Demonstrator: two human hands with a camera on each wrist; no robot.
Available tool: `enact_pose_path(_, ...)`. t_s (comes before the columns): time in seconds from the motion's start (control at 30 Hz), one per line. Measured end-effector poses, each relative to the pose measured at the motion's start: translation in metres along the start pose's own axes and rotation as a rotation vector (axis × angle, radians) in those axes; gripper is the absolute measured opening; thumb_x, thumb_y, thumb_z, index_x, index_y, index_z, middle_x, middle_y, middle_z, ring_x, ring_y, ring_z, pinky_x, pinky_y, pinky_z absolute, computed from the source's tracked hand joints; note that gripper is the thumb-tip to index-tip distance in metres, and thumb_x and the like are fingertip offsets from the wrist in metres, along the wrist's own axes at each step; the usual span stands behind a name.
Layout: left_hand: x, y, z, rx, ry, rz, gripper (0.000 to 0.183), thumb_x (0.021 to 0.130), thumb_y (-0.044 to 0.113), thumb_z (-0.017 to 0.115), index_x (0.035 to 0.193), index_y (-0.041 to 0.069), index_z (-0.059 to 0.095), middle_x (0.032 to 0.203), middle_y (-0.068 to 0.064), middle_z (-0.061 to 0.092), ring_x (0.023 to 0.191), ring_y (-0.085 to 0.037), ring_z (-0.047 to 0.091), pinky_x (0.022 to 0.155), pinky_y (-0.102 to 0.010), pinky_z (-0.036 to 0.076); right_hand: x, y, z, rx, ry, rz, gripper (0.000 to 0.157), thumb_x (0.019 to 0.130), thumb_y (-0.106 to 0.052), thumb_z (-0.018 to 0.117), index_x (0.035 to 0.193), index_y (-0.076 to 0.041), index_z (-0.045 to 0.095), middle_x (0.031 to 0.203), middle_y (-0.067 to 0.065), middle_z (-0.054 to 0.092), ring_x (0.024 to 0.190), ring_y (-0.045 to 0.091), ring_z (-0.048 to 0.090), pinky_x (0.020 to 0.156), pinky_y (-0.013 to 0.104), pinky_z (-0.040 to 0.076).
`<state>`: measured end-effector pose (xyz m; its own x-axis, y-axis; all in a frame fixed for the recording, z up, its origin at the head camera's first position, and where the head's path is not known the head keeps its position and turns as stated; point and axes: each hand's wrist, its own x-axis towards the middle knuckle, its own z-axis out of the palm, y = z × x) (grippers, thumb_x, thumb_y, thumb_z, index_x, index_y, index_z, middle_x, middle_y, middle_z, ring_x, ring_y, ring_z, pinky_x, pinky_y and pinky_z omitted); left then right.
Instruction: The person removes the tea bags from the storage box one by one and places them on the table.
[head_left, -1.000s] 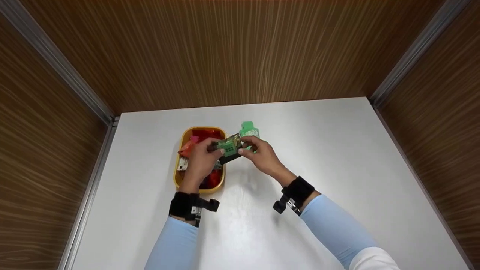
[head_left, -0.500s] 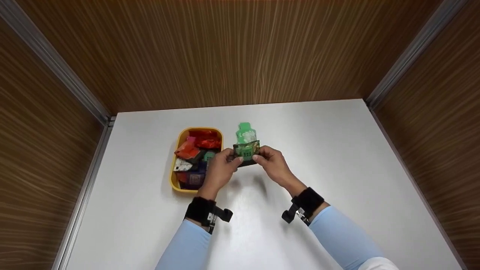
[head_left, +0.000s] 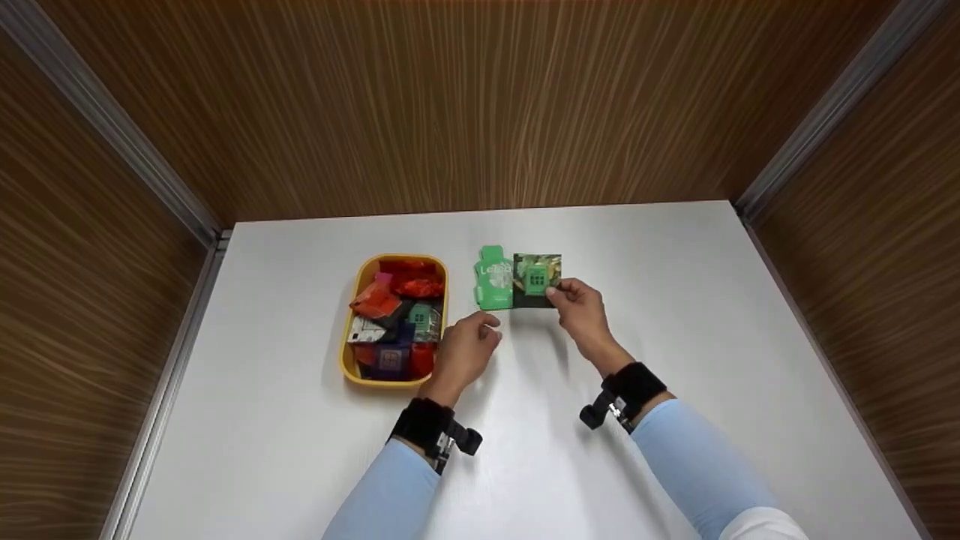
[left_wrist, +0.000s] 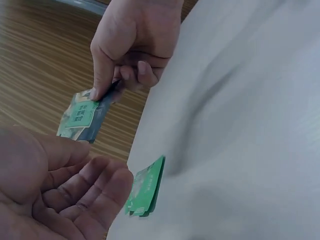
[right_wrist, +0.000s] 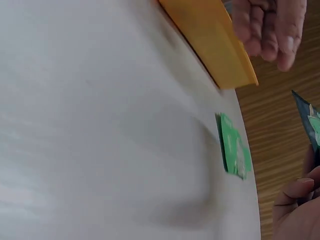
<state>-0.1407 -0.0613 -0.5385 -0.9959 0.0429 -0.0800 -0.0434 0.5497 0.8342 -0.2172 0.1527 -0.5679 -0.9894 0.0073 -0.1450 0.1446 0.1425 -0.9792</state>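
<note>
Wood-grain panels (head_left: 480, 105) are set behind a white tabletop (head_left: 660, 255). Pinched at its four-o'clock corner by the right hand (head_left: 583, 316), a green-and-black sachet (head_left: 535, 271) is held above it, at three o'clock from a green bottle-shaped packet (head_left: 493, 283), aligned twelve-to-six. At seven o'clock, nearer that packet, the left hand (head_left: 466, 349) is held empty, fingers loosely bent; a filled yellow basket (head_left: 390, 384) is placed at its ten o'clock.

Head view looks down over left hand (head_left: 466, 349) and right hand (head_left: 586, 319); wrist views, close behind, share the all-green packet (head_left: 492, 285).

Tbl (head_left: 675, 300): tray (head_left: 346, 349) L, packet (head_left: 495, 286) mid. Sachet (head_left: 535, 277) R.
</note>
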Motion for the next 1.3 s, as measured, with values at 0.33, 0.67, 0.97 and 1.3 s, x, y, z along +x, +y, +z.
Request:
enact_pose_path(0.33,-0.010,-0.018,0.029,0.388,-0.065,0.146,0.022,0.096,0.011,0.072,0.117,0.005,0.076,0.112,-0.013,0.074,0.110,-0.034,0.068,0.095,-0.044,0.055,0.045,0.015,-0.020,-0.307,0.052,0.038,0.028,0.107,-0.020,0.062,0.119,0.003,0.070,0.108,0.013,0.070,0.094,0.019,0.058,0.077,0.029,0.046)
enact_pose_path(0.67,-0.004,-0.029,0.042,0.591,-0.112,0.168,0.059,0.089,0.034,0.083,0.140,0.011,0.065,0.150,-0.017,0.057,0.148,-0.038,0.044,0.118,-0.065,0.035,0.061,0.019,-0.003,-0.484,0.092,0.062,0.024,0.101,-0.022,0.068,0.104,0.001,0.076,0.093,0.008,0.071,0.083,0.023,0.057,0.072,0.029,0.044)
enact_pose_path(0.97,-0.002,-0.037,0.043,0.616,-0.122,0.123,0.071,0.087,0.047,0.084,0.144,0.012,0.062,0.155,-0.018,0.053,0.150,-0.039,0.040,0.119,-0.068,0.030,0.064,0.018,0.001,-0.661,0.082,0.057,0.023,0.098,-0.022,0.065,0.095,-0.001,0.074,0.091,0.012,0.075,0.087,0.029,0.066,0.080,0.041,0.052)
enact_pose_path(1.3,-0.001,-0.038,0.043,0.629,-0.127,0.124,0.070,0.088,0.049,0.082,0.144,0.012,0.061,0.156,-0.017,0.052,0.151,-0.038,0.039,0.120,-0.068,0.030,0.065,0.018,0.003,-0.753,0.088,0.078,0.034,0.096,-0.026,0.068,0.067,-0.014,0.056,0.069,0.001,0.059,0.070,0.024,0.055,0.064,0.038,0.045)
